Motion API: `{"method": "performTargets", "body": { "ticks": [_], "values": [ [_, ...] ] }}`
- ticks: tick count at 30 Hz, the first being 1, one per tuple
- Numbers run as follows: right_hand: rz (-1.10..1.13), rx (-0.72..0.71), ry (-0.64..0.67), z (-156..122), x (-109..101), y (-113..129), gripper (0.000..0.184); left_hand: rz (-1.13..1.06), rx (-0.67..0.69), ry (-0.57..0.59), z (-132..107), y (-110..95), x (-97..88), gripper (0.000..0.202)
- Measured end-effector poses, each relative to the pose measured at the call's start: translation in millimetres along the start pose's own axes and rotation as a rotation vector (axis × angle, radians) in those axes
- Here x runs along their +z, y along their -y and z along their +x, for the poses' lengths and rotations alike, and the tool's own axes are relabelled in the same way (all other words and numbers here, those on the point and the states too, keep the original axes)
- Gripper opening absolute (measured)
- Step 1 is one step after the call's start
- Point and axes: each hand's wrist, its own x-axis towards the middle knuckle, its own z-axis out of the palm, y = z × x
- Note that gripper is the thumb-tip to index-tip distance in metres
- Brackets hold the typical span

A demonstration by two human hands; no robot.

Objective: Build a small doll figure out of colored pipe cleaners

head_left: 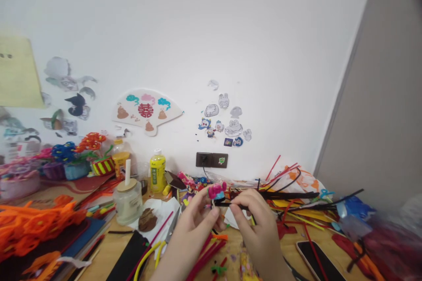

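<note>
My left hand point(199, 219) is closed around a small fuzzy craft figure point(216, 190), pink on top with a light blue part below. Close beside it, my right hand point(255, 217) pinches a black pipe cleaner point(226, 204) between thumb and fingers. This black length runs across to the figure, but whether the two are joined I cannot tell. Under my hands lie dark red pipe cleaners point(205, 258) and a small green twisted piece point(219, 268). Left of my left wrist are scissors point(172, 225) with yellow handles.
A lidded glass jar point(128, 204) with a straw and a yellow bottle point(158, 171) stand at the left. Orange fuzzy flowers point(36, 228) fill the left edge. Black pipe cleaners point(293, 195) are heaped at the right, behind a phone point(318, 260). A socket point(211, 160) is on the wall.
</note>
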Motion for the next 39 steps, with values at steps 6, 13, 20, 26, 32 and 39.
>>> {"method": "performTargets", "body": {
  "ticks": [6, 13, 20, 26, 32, 39],
  "values": [
    [-0.048, -0.038, 0.015, 1, 1, -3, 0.011, -0.051, -0.006, 0.006, -2, -1, 2.5, 0.047],
    [-0.086, -0.085, -0.035, 3, -3, -1, 0.011, -0.098, -0.012, 0.053, -5, 4, 0.2, 0.032],
    [-0.139, -0.133, -0.033, 2, -4, 5, 0.011, -0.081, 0.006, 0.015, -7, 3, 1.5, 0.026],
    [-0.147, -0.138, -0.029, 0, -2, 5, 0.01, -0.071, 0.033, -0.045, -7, 4, 6.1, 0.026],
    [-0.026, -0.023, -0.01, 2, -5, 6, 0.007, -0.095, 0.039, 0.001, -8, 4, 6.8, 0.024],
    [0.21, 0.184, -0.02, 1, 0, -1, 0.004, -0.099, 0.041, 0.021, -11, 0, 6.2, 0.031]
  ]
}}
